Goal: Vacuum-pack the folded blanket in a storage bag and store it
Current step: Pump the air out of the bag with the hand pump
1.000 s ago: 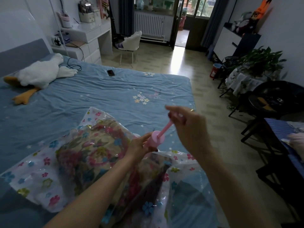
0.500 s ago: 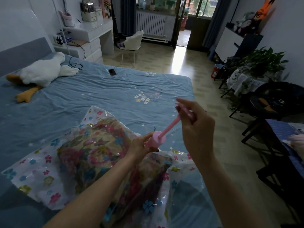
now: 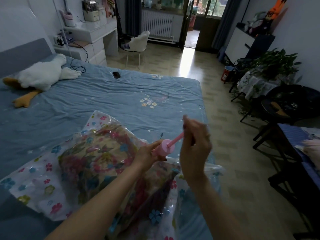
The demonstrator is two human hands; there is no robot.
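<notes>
Gripping a pink hand pump (image 3: 165, 147) by its barrel, the left hand (image 3: 147, 155) steadies it on the storage bag (image 3: 43, 184) holding the folded blanket (image 3: 97, 163), while the right hand (image 3: 194, 144), at two o'clock, clasps the plunger rod on the blue bed (image 3: 103, 97).

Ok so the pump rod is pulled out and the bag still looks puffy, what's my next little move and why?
Probably push the rod back down into the pink pump with your right hand, while your left hand steadies the barrel on the bag. The rod is drawn out, and the plastic around the blanket looks loose and wrinkled, so air seems to remain.
</notes>
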